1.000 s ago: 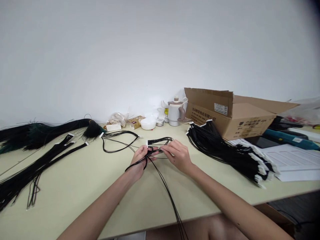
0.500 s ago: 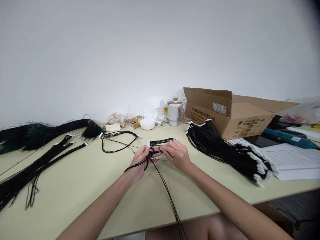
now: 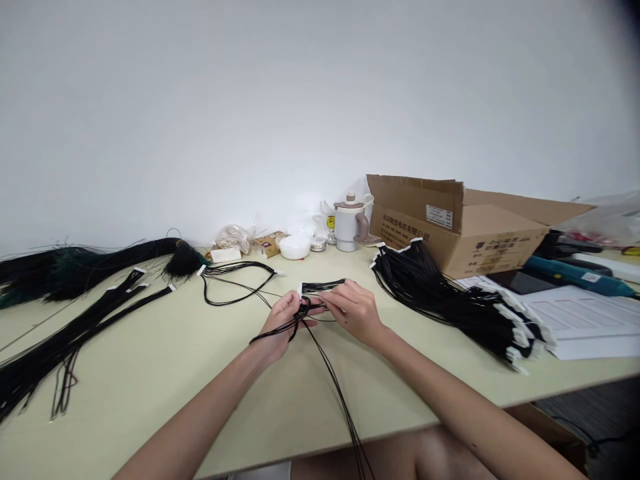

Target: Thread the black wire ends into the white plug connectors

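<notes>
Near the middle of the table, my left hand is closed on a black wire harness just below its white connector. Wires from it loop over the left wrist, and several long strands hang down past the table's front edge. My right hand pinches the black wires a little to the right of the connector. What exactly lies between the right fingertips is too small to make out. Behind the left hand, another looped wire harness with white connectors rests on the table.
Bundles of black wires lie at the left. On the right are a pile of connectored harnesses, an opened cardboard box, papers and a teal tool. A lidded mug and a white bowl stand at the back.
The white connector and the wires beside it have shifted very slightly down and to the right. Both hands keep nearly the same place and grip.
</notes>
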### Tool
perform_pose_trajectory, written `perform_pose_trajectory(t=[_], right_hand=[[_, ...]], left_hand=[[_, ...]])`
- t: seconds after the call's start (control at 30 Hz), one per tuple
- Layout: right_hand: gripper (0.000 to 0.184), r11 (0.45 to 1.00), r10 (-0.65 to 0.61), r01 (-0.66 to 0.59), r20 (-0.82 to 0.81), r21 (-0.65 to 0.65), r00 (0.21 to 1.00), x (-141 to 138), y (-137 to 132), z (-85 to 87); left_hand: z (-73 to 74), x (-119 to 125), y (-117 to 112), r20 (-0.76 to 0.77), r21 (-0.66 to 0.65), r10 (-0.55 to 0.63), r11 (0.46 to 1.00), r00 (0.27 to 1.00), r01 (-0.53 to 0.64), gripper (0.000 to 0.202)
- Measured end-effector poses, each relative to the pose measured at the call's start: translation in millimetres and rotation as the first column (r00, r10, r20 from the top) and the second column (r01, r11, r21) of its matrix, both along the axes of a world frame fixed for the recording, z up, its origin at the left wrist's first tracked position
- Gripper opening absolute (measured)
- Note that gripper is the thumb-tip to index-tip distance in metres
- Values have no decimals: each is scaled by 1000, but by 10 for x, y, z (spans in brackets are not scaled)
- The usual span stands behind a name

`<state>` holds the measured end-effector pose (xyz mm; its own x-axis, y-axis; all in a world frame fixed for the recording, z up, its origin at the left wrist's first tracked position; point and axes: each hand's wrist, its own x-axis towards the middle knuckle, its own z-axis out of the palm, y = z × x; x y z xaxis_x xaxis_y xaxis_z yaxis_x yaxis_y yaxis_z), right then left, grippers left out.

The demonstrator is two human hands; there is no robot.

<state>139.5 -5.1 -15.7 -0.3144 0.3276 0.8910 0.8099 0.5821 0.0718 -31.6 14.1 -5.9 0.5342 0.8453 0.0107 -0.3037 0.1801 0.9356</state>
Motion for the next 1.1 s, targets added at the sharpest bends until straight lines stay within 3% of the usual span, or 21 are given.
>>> perform_pose_trajectory(t=[0.3,0.77,1.1], right_hand=[[8,997,-9,7,14,77,1000,-62,-53,31],[11,999,3,-4,32,38,999,-51,-35,-12],[12,998,31,-30,-15,48,999,-65,-27,14]], left_hand=[[16,15,-75,-50,39,-75,996,996,77,30],[-14,13,-91,-11,-4,-111,994,994,111,30],[-4,41,-82,88,-152,-57,986,995,70,29]])
